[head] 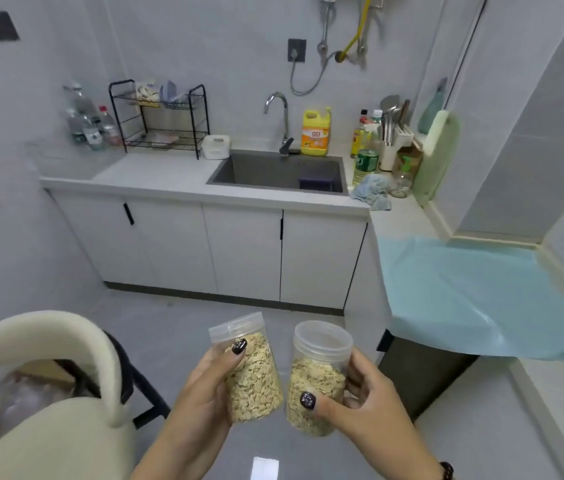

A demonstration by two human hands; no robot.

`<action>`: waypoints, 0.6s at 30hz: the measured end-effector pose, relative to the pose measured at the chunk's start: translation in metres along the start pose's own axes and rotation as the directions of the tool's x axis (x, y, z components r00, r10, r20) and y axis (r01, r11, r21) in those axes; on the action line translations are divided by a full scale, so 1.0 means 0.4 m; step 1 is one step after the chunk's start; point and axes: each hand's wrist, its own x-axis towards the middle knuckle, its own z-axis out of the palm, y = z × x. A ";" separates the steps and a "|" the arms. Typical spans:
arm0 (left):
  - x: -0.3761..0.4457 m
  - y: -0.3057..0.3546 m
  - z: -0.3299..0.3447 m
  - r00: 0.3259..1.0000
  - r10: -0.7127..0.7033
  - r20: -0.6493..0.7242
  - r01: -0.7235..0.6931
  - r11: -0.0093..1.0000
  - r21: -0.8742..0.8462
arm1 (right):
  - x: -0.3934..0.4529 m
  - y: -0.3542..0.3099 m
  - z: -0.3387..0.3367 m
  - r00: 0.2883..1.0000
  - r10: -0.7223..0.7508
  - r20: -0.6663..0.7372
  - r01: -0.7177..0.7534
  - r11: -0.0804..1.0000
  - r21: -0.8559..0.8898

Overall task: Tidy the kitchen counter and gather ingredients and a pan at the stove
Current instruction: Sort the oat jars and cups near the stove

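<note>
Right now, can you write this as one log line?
left hand: holds oat jar | right hand: holds second oat jar | lids: on | place: above floor, facing sink

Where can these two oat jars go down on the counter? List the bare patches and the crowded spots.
Bare: the counter between the black wire rack and the sink, and the front strip along the sink. The blue sheet on the right is bare too. Crowded: the right corner, with bottles, knife block and blue cloth. Both hands hold jars.
</note>
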 end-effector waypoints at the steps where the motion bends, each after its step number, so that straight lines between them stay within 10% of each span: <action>1: 0.022 0.017 -0.026 0.999 0.019 -0.034 -0.020 1.000 -0.018 | 0.046 -0.007 0.023 0.999 0.000 0.041 0.000 1.000 0.005; 18: 0.568 0.358 -0.207 0.880 0.181 -0.440 -0.254 0.960 -0.114 | 0.871 -0.140 0.193 0.917 -0.035 0.398 0.020 0.999 0.042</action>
